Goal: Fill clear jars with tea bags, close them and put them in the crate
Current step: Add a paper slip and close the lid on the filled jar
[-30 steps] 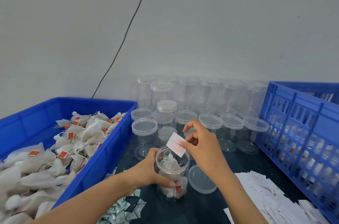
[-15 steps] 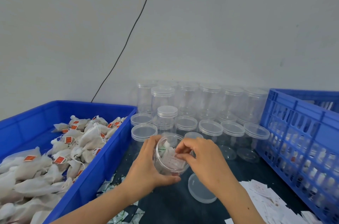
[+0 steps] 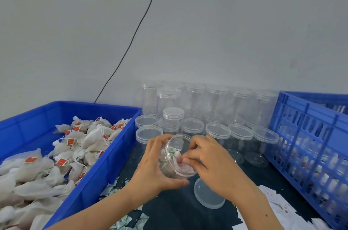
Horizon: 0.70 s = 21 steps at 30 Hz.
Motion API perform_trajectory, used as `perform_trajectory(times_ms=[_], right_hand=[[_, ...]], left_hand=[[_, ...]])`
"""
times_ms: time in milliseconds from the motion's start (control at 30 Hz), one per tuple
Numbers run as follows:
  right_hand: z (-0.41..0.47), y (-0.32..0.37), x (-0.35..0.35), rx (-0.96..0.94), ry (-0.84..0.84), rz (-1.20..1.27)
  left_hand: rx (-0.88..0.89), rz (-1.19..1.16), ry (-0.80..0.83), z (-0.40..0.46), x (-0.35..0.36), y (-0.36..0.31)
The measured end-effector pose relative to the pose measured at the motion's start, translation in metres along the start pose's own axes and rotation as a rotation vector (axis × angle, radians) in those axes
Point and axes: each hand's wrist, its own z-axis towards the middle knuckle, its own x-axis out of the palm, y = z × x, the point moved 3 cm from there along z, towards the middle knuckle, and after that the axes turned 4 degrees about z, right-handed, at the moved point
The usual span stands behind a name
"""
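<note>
While the left hand (image 3: 150, 169) cups the light, slick jar (image 3: 178, 156), right fingertips (image 3: 185, 160) pinch a slip inside its rim.

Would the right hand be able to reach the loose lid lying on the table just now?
Probably yes: the lid lies uncovered just below the right hand, though its fingers are busy at the jar.
</note>
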Motion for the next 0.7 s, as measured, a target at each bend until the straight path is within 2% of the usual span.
perform_trajectory(times_ms=[100, 167, 233, 300, 333, 400, 500, 567, 700], right_hand=[[-0.002, -0.001, -0.010, -0.035, -0.077, 0.126], [-0.004, -0.007, -0.022, -0.012, -0.256, 0.324], [-0.005, -0.025, -0.029, 0.078, -0.416, 0.472], [-0.006, -0.050, -0.026, 0.239, -0.412, 0.568], [-0.007, -0.062, -0.021, 0.349, -0.334, 0.564], [-0.014, -0.084, -0.003, 0.560, -0.050, 0.411], [-0.025, -0.101, 0.032, 0.723, 0.405, 0.200], [-0.025, -0.099, 0.050, 0.741, 0.549, 0.114], [-0.024, -0.094, 0.074, 0.708, 0.671, -0.061]], left_hand=[[-0.044, -0.067, -0.012, -0.001, 0.001, 0.000], [-0.078, -0.137, -0.007, -0.001, 0.000, 0.001], [-0.098, -0.187, 0.003, -0.001, -0.001, 0.002], [-0.107, -0.201, -0.010, 0.000, -0.001, 0.002], [-0.112, -0.208, -0.016, 0.001, -0.002, 0.002], [-0.128, -0.220, -0.034, 0.002, -0.003, 0.003], [-0.163, -0.259, -0.089, 0.003, -0.006, 0.006], [-0.175, -0.268, -0.107, 0.003, -0.007, 0.007], [-0.182, -0.236, -0.088, 0.003, -0.006, 0.005]])
